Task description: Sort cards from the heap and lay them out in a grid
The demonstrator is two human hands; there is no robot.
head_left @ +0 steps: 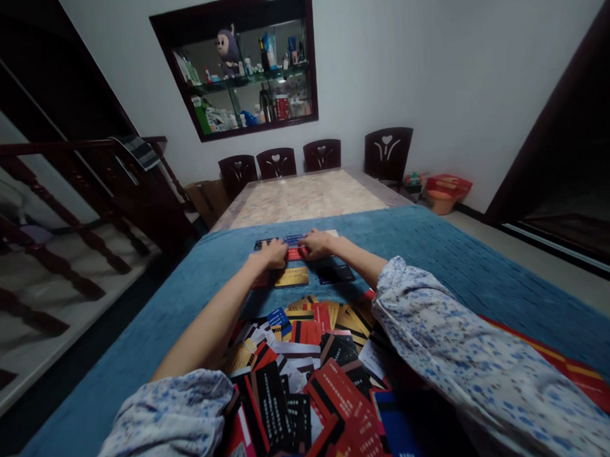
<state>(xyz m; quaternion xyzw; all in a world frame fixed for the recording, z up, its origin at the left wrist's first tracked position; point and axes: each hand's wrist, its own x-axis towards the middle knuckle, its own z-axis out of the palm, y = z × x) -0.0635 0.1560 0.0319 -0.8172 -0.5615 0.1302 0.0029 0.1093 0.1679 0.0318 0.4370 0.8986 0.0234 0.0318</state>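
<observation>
Both arms reach forward over a blue cloth [436, 250] on a table. My left hand [273, 253] and my right hand [316, 243] meet at a red card [294, 253], fingers curled down onto it. The red card lies in a row with dark and blue cards [273, 242]. A gold card [291, 277] and a black card [336, 274] lie just nearer me. A big loose pile of red, black, gold and blue cards [310, 375] covers the cloth between my arms.
Beyond the cloth the bare marble tabletop [304, 195] runs to several dark wooden chairs [322, 154] at the wall. A glass wall cabinet [249, 70] hangs above. A stair railing [73, 190] stands at the left. A red container [446, 187] sits on the floor at the right.
</observation>
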